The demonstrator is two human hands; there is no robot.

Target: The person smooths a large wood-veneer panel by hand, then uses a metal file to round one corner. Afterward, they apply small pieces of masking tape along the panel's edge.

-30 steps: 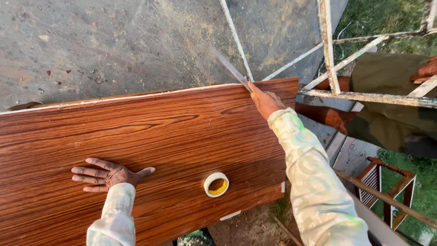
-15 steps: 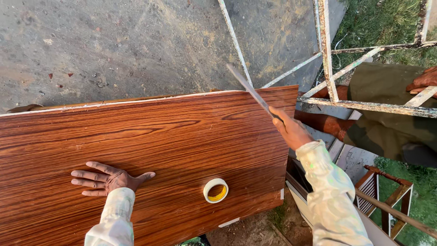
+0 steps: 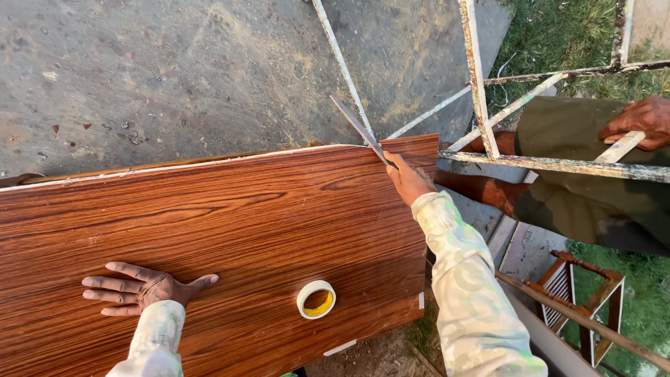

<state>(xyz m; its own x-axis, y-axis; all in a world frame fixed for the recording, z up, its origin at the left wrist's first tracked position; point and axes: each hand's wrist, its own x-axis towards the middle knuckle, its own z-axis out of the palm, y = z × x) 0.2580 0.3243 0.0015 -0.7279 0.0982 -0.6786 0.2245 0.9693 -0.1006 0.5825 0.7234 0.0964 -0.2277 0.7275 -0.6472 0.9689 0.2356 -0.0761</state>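
Near the far right corner of the wood-grain laminate panel (image 3: pixel 230 216), the right hand (image 3: pixel 408 180) is closed around the lower end of a thin grey metal blade (image 3: pixel 357 128), which slants up and away past the panel's far edge. The blade's tip is seen above the concrete ground (image 3: pixel 174 70), and whether its edge touches the panel cannot be told. The left hand (image 3: pixel 139 287) is laid flat on the panel close to the near edge, fingers spread wide, holding nothing and pressing the surface down. A roll of pale tape (image 3: pixel 316 299) with a yellow core is set on the panel between the two arms, nearer the near right corner, apart from both hands.

Along the far edge a narrow white strip (image 3: pixel 174 167) of overhang is visible, running from the left side to just short of the blade; by that look, the trimming of this edge is judged to be at its start or barely begun, with most of the strip left. Small white scraps show at the near right corner, so that side may be unfinished too.

Beyond the right edge, a rusty white-painted metal frame (image 3: pixel 544 164) is gripped by another person's hand (image 3: pixel 638 120), with that person's olive trousers behind it.
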